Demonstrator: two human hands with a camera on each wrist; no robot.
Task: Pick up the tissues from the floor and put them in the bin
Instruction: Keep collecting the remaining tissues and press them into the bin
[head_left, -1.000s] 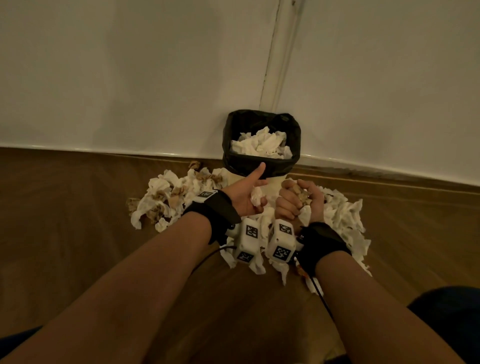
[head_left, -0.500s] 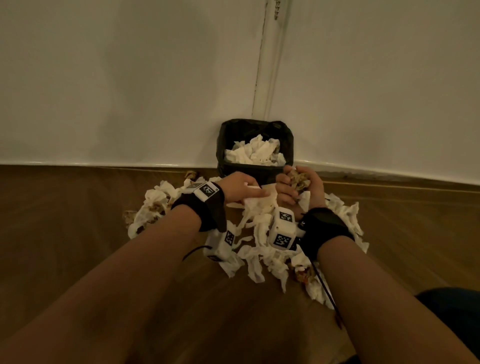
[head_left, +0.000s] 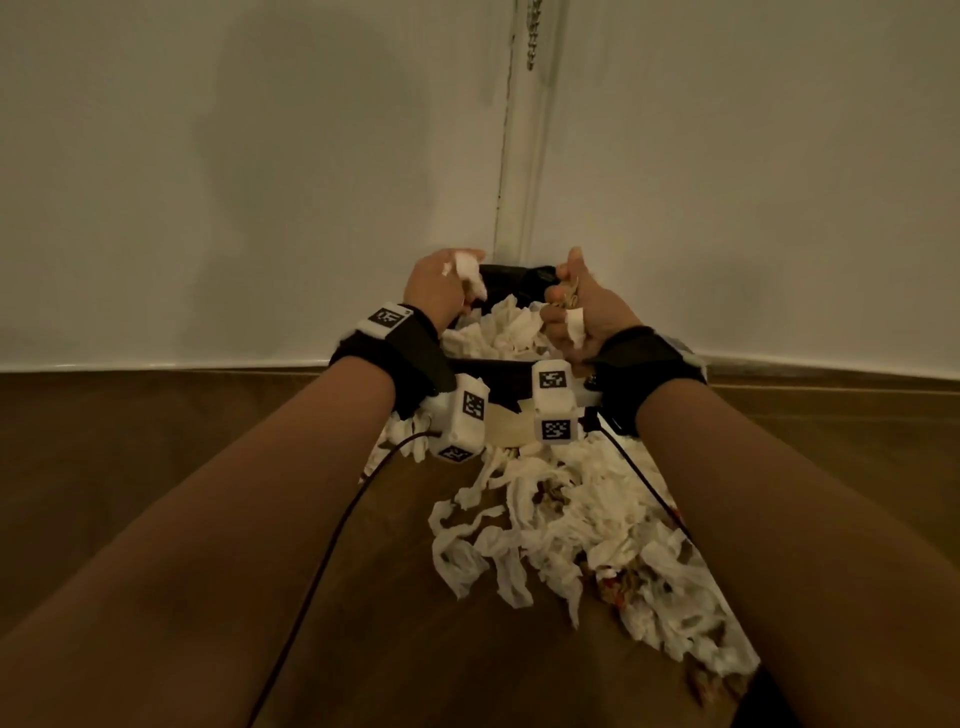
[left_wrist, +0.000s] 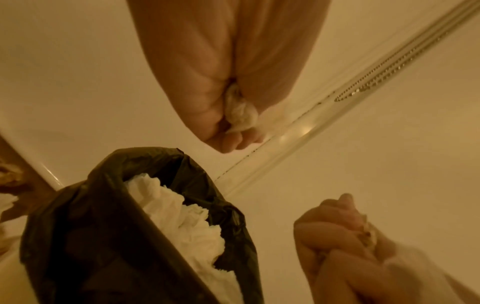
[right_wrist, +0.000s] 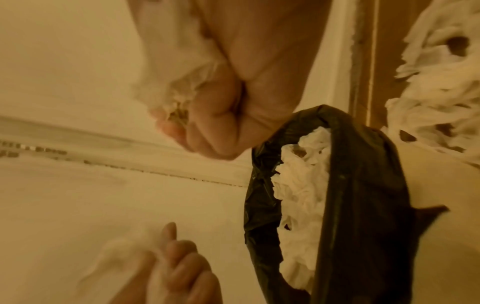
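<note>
The bin (head_left: 514, 371), black-lined, stands at the floor's far edge against the wall, already heaped with tissues (head_left: 506, 332). Above its rim the left hand (head_left: 441, 286) grips a white wad and the right hand (head_left: 582, 306) a soiled one, neither dropped. Many tissues on the floor (head_left: 566, 525) remain; roughly midway, I judge.

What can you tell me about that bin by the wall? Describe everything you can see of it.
The bin stands upright on the wooden floor in the corner where two pale walls meet. A crinkled black plastic liner is folded over its rim; below that its pale body shows. It is open, with no lid in sight, and heaped near the brim with crumpled white tissues. More tissues lie on the floor against its base. Both hands hover above its opening, neither plainly touching it.
</note>
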